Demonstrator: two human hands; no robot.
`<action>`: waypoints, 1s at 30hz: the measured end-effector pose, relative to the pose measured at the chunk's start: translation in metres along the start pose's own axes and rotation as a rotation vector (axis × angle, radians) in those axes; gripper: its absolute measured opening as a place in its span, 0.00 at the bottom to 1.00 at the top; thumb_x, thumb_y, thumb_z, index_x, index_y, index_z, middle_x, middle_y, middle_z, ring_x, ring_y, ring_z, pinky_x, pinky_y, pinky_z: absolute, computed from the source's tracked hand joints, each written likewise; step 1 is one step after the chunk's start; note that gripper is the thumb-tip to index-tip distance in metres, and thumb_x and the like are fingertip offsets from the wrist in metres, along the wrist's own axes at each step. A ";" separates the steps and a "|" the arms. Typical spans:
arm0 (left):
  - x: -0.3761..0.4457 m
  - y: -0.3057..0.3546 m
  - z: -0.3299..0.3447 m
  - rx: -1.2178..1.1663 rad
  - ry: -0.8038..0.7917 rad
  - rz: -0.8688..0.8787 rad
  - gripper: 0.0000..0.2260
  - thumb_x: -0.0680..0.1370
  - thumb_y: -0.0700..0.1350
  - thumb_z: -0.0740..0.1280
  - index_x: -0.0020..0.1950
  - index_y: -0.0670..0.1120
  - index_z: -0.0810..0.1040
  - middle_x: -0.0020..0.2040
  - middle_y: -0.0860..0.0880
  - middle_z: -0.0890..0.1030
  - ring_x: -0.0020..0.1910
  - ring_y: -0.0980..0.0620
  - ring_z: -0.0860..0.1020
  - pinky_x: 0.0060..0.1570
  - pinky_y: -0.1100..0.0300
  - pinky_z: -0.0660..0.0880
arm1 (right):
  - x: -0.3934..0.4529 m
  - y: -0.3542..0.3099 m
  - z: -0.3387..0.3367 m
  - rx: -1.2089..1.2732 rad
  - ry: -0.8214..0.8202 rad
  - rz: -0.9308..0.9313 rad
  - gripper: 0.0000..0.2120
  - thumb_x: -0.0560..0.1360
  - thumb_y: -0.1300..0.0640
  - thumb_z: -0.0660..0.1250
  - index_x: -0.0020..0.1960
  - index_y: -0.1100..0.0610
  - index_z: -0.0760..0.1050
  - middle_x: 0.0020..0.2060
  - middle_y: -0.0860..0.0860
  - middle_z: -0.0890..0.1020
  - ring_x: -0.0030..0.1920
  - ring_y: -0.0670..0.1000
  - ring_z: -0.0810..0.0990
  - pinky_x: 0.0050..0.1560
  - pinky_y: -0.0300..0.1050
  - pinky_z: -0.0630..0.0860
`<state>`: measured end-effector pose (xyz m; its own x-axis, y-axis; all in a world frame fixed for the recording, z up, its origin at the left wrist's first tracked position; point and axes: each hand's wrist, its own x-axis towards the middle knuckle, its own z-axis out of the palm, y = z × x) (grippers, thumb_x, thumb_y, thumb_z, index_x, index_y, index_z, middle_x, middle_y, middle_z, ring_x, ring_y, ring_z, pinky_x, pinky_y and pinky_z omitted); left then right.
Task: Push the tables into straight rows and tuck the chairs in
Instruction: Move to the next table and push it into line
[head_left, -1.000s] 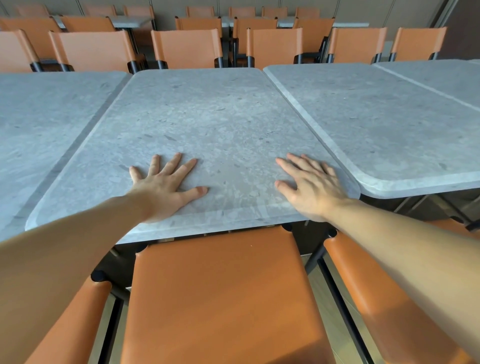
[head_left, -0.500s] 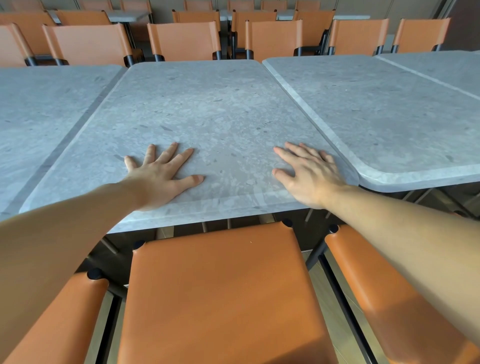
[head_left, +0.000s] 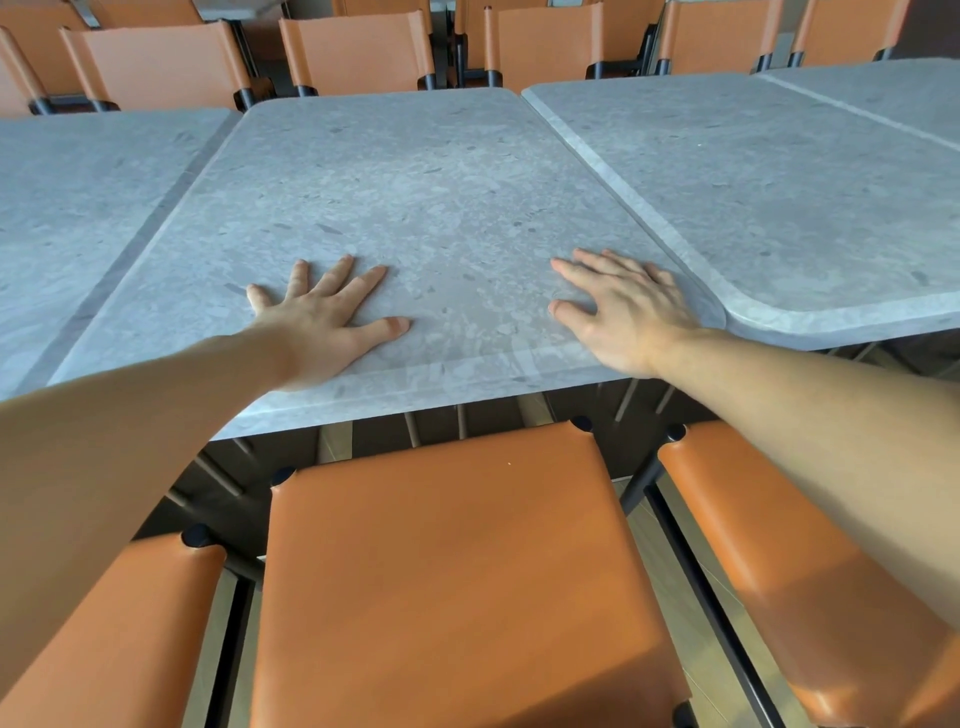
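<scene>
Both arms extend forward; the left hand (head_left: 324, 325) and right hand (head_left: 626, 312) lie palm-down with fingers straight and spread, flat on the middle table (head_left: 415, 182), grasping nothing. This grey stone-pattern top sits between two like tables, its right edge touching the right table (head_left: 779, 197). An orange chair (head_left: 457, 587) stands at its near edge.

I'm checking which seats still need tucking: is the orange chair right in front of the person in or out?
Out. The orange leather chair stands clear of the grey stone-look table, a floor gap showing between them.
</scene>
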<state>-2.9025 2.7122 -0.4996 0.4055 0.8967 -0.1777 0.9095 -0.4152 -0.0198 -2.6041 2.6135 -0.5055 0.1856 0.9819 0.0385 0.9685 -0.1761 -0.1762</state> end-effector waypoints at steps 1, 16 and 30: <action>0.000 0.000 0.000 -0.002 0.006 0.001 0.47 0.63 0.83 0.34 0.79 0.67 0.36 0.83 0.56 0.39 0.82 0.42 0.40 0.75 0.31 0.46 | 0.000 0.000 0.000 -0.001 0.004 0.000 0.29 0.81 0.35 0.49 0.81 0.39 0.52 0.81 0.41 0.52 0.81 0.46 0.48 0.79 0.54 0.45; -0.002 0.001 0.000 -0.063 0.051 -0.006 0.38 0.73 0.77 0.44 0.81 0.66 0.44 0.84 0.57 0.43 0.83 0.44 0.42 0.75 0.31 0.44 | 0.000 0.002 0.002 0.012 0.039 -0.004 0.28 0.81 0.37 0.51 0.80 0.39 0.55 0.80 0.41 0.55 0.81 0.45 0.50 0.78 0.51 0.46; -0.005 0.008 -0.007 -0.146 0.133 0.259 0.24 0.82 0.66 0.47 0.78 0.64 0.61 0.80 0.57 0.61 0.80 0.48 0.57 0.78 0.43 0.54 | -0.012 -0.004 -0.003 0.139 0.240 0.050 0.21 0.78 0.49 0.59 0.69 0.49 0.73 0.68 0.47 0.73 0.70 0.51 0.69 0.69 0.50 0.63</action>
<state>-2.8963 2.7051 -0.4916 0.6246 0.7805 -0.0285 0.7744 -0.6141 0.1524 -2.6100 2.6020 -0.5018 0.2831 0.9245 0.2554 0.9279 -0.1966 -0.3167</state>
